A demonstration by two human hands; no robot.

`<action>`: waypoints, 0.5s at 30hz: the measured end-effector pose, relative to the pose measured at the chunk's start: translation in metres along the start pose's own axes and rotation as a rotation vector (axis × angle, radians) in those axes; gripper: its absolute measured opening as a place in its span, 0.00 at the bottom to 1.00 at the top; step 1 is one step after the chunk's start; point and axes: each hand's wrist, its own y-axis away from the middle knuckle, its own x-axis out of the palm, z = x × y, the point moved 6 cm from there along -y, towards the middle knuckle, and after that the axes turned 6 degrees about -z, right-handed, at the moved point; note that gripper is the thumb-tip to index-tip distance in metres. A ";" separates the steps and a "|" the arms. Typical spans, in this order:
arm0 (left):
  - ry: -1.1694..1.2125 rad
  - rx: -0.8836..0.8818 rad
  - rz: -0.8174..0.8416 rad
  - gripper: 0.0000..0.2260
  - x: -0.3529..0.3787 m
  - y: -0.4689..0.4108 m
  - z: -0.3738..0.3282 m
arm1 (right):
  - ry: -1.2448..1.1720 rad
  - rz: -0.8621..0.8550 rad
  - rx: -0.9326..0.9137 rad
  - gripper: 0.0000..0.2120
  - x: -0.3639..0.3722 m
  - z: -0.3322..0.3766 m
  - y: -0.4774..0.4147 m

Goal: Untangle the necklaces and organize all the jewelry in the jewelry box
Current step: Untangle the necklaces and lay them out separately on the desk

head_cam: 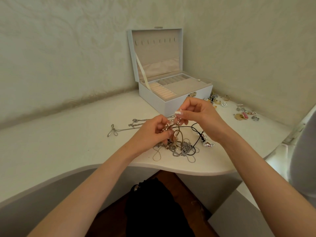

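Observation:
A tangle of chains and cords [179, 147] lies on the white table [68, 134] in front of me. My left hand [150, 130] pinches a pearl-beaded necklace [168, 126] lifted out of the tangle. My right hand [198, 113] pinches the same strand higher up, near its end. A black cord with a silver heart pendant [207, 143] trails to the right. Behind my hands stands the white jewelry box [171, 100], lid open, with ring rolls and beige compartments showing. Silver necklaces [136, 123] lie stretched out to the left.
Several earrings, brooches and rings [239, 110] are scattered on the table right of the box, near the wall corner. The table's curved front edge [171, 171] runs just below the tangle. A dark bag [153, 207] sits on the floor under it.

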 end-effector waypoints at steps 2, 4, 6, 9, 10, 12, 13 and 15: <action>-0.007 -0.026 -0.015 0.04 -0.001 -0.001 0.002 | -0.006 -0.005 0.000 0.06 -0.001 -0.001 0.000; 0.010 -0.054 -0.029 0.04 -0.002 -0.001 0.004 | -0.014 -0.027 0.000 0.05 -0.002 -0.003 0.000; 0.032 -0.075 -0.046 0.04 -0.004 -0.001 0.004 | -0.003 -0.059 -0.003 0.05 -0.003 -0.005 0.000; 0.059 -0.072 -0.044 0.03 -0.003 0.001 -0.002 | 0.029 -0.096 -0.002 0.05 -0.003 -0.008 -0.001; 0.061 -0.065 -0.040 0.04 -0.002 0.001 -0.003 | 0.033 -0.102 0.004 0.05 -0.004 -0.009 -0.001; 0.060 -0.052 -0.036 0.06 -0.002 0.002 -0.005 | 0.032 -0.104 0.013 0.05 -0.005 -0.009 -0.001; 0.061 -0.050 -0.036 0.06 -0.002 0.003 -0.006 | 0.029 -0.099 0.014 0.05 -0.006 -0.009 0.000; 0.070 -0.054 -0.047 0.06 -0.002 0.003 -0.005 | 0.016 -0.082 0.014 0.05 -0.005 -0.008 0.001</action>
